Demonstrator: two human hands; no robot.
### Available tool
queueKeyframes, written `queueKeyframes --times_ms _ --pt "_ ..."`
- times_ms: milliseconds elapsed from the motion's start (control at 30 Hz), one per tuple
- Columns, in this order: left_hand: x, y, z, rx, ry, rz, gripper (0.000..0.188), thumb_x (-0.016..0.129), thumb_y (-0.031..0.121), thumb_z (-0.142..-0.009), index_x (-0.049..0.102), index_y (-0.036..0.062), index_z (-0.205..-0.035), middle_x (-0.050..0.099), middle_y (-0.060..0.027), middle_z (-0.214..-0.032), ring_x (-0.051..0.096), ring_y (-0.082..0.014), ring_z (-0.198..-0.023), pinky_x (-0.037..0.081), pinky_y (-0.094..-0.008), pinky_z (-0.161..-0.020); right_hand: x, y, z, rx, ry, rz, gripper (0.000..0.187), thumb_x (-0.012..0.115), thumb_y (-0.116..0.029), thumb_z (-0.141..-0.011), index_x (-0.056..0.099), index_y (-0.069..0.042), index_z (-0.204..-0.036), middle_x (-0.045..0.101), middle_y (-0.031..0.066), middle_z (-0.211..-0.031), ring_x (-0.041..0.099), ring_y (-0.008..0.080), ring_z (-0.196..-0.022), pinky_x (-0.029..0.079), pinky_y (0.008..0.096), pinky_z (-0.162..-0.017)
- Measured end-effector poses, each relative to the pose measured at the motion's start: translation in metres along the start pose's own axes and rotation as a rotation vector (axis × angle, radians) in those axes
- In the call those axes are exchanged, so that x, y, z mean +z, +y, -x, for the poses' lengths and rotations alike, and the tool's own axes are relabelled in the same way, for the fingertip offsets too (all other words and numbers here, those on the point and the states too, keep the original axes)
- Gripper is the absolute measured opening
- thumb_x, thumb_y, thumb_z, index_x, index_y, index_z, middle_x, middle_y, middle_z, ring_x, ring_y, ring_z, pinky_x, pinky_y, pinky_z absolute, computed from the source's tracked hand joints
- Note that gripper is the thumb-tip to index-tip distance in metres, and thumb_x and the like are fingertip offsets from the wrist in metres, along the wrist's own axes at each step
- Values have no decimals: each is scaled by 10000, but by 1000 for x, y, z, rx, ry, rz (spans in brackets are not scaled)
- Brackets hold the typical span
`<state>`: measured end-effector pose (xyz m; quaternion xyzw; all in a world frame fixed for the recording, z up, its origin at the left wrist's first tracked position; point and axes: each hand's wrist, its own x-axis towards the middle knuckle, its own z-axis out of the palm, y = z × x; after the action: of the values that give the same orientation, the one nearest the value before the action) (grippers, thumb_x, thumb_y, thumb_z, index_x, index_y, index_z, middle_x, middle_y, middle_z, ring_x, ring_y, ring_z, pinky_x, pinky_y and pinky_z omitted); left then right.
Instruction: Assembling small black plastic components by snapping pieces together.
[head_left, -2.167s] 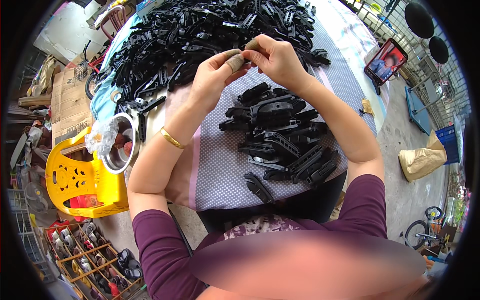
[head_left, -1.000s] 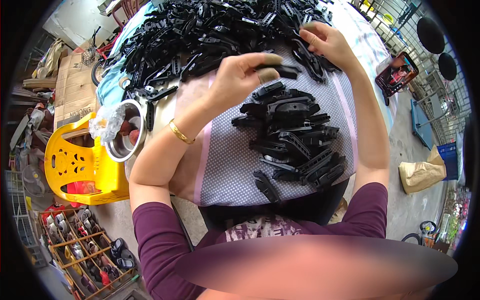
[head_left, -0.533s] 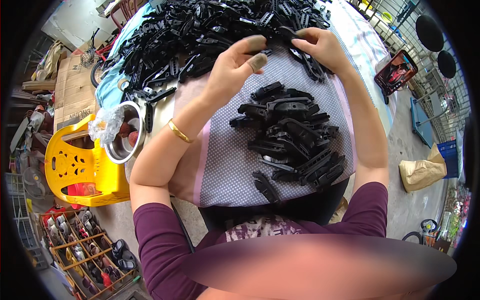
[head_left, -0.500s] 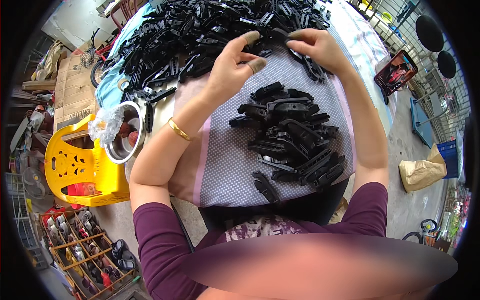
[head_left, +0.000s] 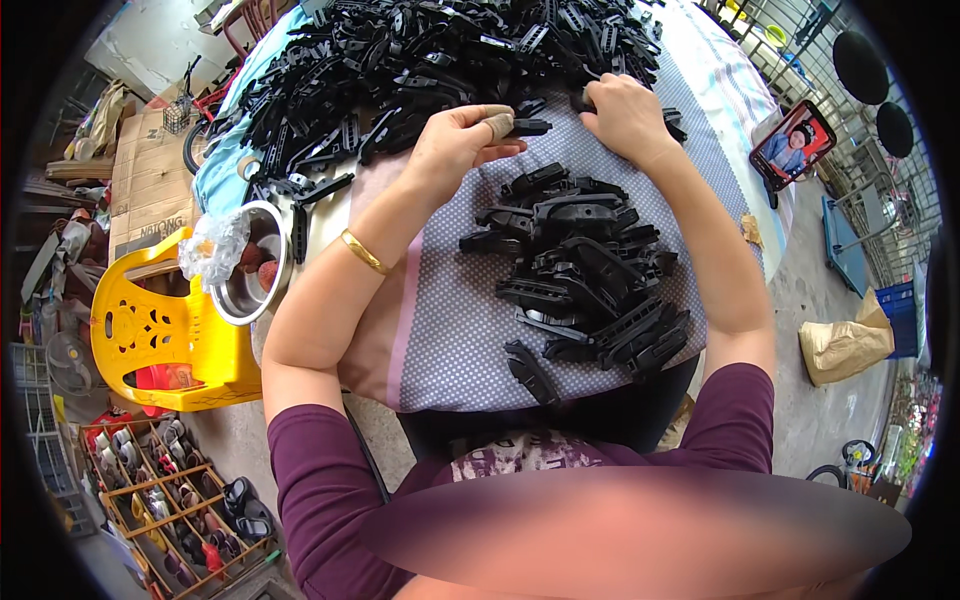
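Observation:
Between the thumb and fingers of my left hand (head_left: 458,150) is a black plastic part (head_left: 533,127), its end sticking out to the right. Tape-like wraps cover some of this hand's fingertips. My right hand (head_left: 628,115) is closed at the near edge of a large heap of black plastic parts (head_left: 400,75); whatever its fingers grip is hidden. Nearer to me, between my forearms, lies a smaller pile of similar parts (head_left: 585,265), with a single part (head_left: 531,373) at its lower left.
A patterned cloth (head_left: 450,340) covers the table. To the left are a steel bowl (head_left: 283,240) with a plastic bag and reddish round things, and a yellow plastic chair (head_left: 220,360). A phone (head_left: 795,145) stands at the right edge. A shoe rack (head_left: 130,495) is at lower left.
My left hand has closed its fingers, and a black part now shows in them. My right hand has come slightly nearer to me, with its fingers more curled.

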<state>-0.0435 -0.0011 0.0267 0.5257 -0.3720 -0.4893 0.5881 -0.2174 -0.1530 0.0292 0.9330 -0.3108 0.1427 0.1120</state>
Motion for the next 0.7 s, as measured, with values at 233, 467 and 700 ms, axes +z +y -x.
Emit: queueKeyframes --times_ms 233,467,700 --pt "1 3 0 -142 -15 166 283 494 136 -938 548 -91 -1097 604 -167 -1043 625 -286 -954 528 -328 -860 -29 -15 4 22 -67 -822 294 684 -155 -736 603 -14 -980 607 94 -843 606 154 -703 492 272 -604" --pt "4 2 1 -38 -10 204 312 477 160 -950 524 -84 -1138 594 -169 -1076 622 -275 -959 518 -324 -884 -28 -33 5 4 -53 -1269 283 675 -224 -833 620 -13 -1012 619 25 -690 598 76 -554 500 199 -504" --pt "14 -8 3 176 79 120 318 496 83 -931 491 -88 -1199 594 -143 -1049 622 -194 -907 534 -275 -829 -20 -29 2 257 -243 -1796 294 616 -129 -868 582 42 -1104 651 124 -943 660 196 -871 544 277 -811"
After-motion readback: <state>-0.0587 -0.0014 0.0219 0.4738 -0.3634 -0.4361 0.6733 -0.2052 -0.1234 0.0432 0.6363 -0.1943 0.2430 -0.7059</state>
